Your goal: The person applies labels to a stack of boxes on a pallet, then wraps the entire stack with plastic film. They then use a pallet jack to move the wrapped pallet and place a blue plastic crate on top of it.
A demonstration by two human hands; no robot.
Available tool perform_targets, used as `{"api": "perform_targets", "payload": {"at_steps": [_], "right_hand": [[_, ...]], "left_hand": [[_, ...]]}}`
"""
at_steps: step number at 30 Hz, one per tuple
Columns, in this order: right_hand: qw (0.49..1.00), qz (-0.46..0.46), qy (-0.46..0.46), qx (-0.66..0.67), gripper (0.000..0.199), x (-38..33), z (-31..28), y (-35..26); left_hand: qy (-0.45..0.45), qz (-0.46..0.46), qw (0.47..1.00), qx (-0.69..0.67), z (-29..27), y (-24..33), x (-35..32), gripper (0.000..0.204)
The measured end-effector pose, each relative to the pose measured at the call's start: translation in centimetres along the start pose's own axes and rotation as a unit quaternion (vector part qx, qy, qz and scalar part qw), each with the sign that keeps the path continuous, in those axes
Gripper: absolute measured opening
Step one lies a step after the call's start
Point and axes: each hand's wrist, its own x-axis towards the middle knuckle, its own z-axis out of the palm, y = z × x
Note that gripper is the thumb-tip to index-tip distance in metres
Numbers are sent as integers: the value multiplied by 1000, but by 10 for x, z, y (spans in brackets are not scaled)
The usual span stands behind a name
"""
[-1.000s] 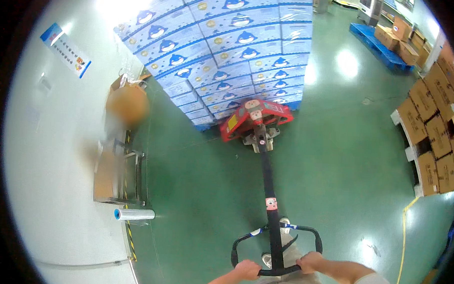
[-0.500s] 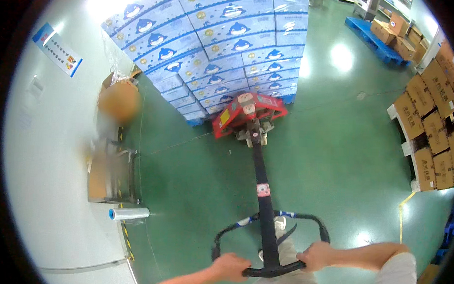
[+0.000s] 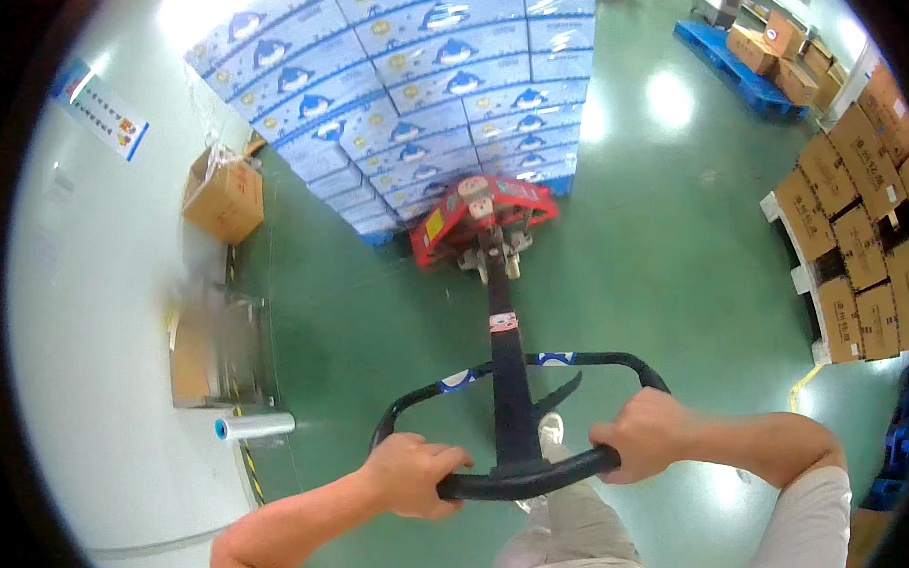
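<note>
A red hand pallet truck (image 3: pixel 523 194) stands in front of me, up against a tall stack of light-blue cartons (image 3: pixel 451 109) with whale pictures. Its black shaft (image 3: pixel 511 386) runs toward me to a looped black handle (image 3: pixel 528 486). My left hand (image 3: pixel 410 476) is closed around the left end of the handle's near bar. At that bar's right end, my right hand (image 3: pixel 645 437) is also wrapped round the grip. A small black lever (image 3: pixel 559 393) sticks out beside the shaft. The truck's forks are hidden.
Brown cartons (image 3: pixel 861 248) are stacked on a pale pallet at the right. Farther back lies a blue pallet (image 3: pixel 737 69) with boxes. Along the left wall are an open carton (image 3: pixel 227 198), a partly blurred cart (image 3: pixel 222 351) and a roll of clear film (image 3: pixel 256 425).
The handle has come up closer to me, both hands rising with it and still gripping. The surroundings have shifted slightly left in view; the truck still stands against the stack.
</note>
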Motion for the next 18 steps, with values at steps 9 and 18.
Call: {"api": "perform_targets", "payload": {"at_steps": [9, 18], "right_hand": [[992, 25, -115, 47, 34, 97, 336, 29], [988, 139, -54, 32, 37, 50, 306, -17]], "left_hand": [[-287, -172, 942, -10, 372, -9, 2, 30], [-151, -263, 953, 17, 328, 39, -21, 35]]}}
